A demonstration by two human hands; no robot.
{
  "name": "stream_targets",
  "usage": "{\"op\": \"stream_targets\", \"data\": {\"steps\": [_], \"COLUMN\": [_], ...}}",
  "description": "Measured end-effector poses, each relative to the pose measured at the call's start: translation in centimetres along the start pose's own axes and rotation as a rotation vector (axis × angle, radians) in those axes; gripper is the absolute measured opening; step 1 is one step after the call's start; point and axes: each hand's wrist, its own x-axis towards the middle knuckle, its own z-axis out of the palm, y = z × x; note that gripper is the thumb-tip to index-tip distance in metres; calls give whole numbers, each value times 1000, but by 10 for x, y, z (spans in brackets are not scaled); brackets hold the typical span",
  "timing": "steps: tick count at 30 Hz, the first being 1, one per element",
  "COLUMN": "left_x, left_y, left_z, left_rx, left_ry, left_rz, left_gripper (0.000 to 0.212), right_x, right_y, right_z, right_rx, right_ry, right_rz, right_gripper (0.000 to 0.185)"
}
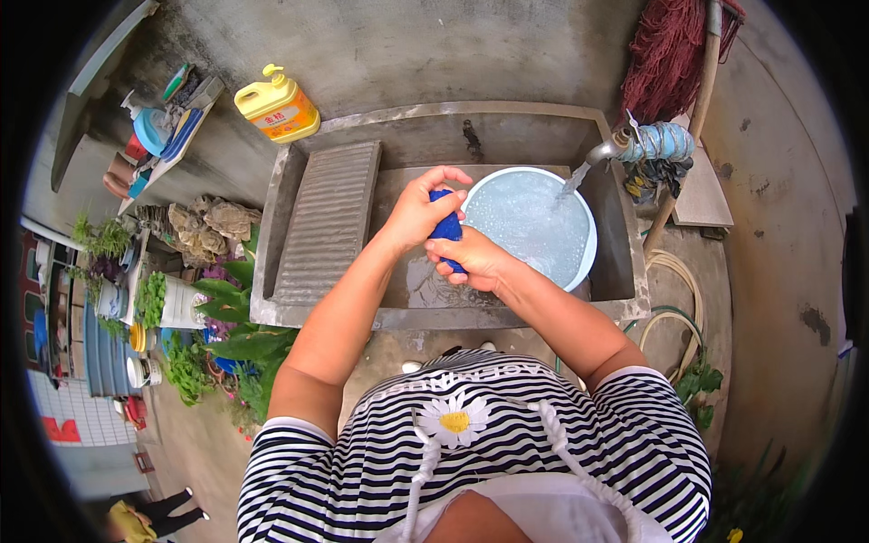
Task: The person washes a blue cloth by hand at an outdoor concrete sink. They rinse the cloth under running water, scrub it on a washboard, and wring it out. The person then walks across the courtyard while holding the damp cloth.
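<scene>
Both my hands grip a bunched-up blue cloth (446,227) above the concrete sink (448,317). My left hand (417,210) is closed around its upper end, with the index finger lifted away. Lower down, my right hand (475,258) clasps the other end, fingers curled under it. Just beyond my hands, a pale round basin (592,251) holds cloudy water with bubbles. Water runs into it from a metal tap (604,152) at the right, whose pipe is wrapped in blue material. A ribbed concrete washboard (326,224) slopes along the left side of the sink.
A yellow pump jug (280,108) stands at the sink's back left corner. Bottles and brushes crowd a wall shelf (178,153). Potted plants (234,326) grow close on the left. A red mop (669,54) leans at the right, above a coiled hose (686,285). Another person (159,512) is far left.
</scene>
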Motion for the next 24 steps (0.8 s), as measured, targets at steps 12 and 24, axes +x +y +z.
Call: {"op": "stream_targets", "data": {"steps": [12,24], "left_x": [9,30], "left_y": [-133,9], "left_z": [17,-19], "left_rx": [762,259], "left_ry": [430,-678], "left_rz": [-192,-224], "left_gripper": [14,46], "right_x": [87,-12], "right_y": [102,-12], "right_z": [-59,-3], "right_rx": [-1058,227], "right_ry": [606,-213], "right_rz": [-103,179], "right_gripper": [44,26]}}
